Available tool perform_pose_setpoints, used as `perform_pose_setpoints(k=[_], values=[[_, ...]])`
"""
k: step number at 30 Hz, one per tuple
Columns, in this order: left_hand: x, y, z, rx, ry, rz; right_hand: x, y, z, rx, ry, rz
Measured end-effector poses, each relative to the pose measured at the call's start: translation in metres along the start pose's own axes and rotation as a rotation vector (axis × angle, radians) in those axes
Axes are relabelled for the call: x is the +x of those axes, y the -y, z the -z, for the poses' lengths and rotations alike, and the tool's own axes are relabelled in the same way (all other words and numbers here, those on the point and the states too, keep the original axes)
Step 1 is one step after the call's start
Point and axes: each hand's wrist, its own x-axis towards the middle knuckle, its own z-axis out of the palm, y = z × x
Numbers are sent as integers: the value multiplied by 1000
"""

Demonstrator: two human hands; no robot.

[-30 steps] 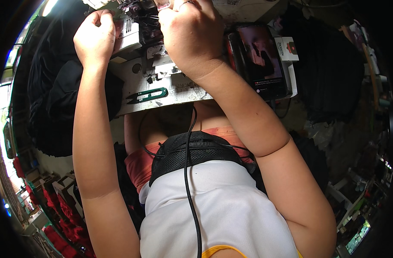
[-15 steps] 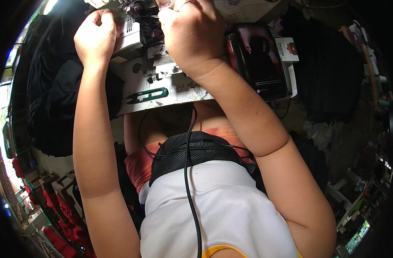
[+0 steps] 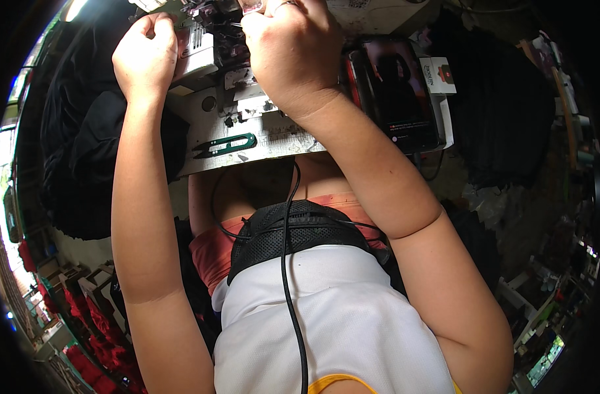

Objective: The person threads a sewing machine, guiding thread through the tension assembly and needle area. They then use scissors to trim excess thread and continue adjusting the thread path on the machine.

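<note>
At the top edge stands a white machine [image 3: 198,58] that looks like a sewing machine, its dark, stained inner parts [image 3: 226,39] uncovered. My left hand [image 3: 145,59] is beside its left side, thumb and forefinger pinched together; whatever they hold is too small to make out. Over the right side of those dark parts my right hand [image 3: 295,56] is closed with bent fingers. A thin, shiny tip shows at its left side, but the frame's upper edge cuts off the fingertips, so I cannot tell what is held.
Green thread snips [image 3: 226,145] lie on the white worktop [image 3: 211,125] near its front edge, among dark scraps. To the right is a lit phone [image 3: 397,98] by a small white box [image 3: 439,75]. Black cloth is piled left [image 3: 83,144] and right [image 3: 504,111]. A black cable [image 3: 286,262] runs down my front.
Both hands have stayed almost in place. Only the small lines low on the phone's screen differ.
</note>
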Motion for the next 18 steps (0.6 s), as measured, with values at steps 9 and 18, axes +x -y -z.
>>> perform_pose_setpoints(k=[9, 18], values=[[0, 5, -3, -58, -5, 14, 0, -1, -3, 40, -43, 15], [0, 8, -4, -71, -6, 18, 3, 6, 6, 25, 22, -15]])
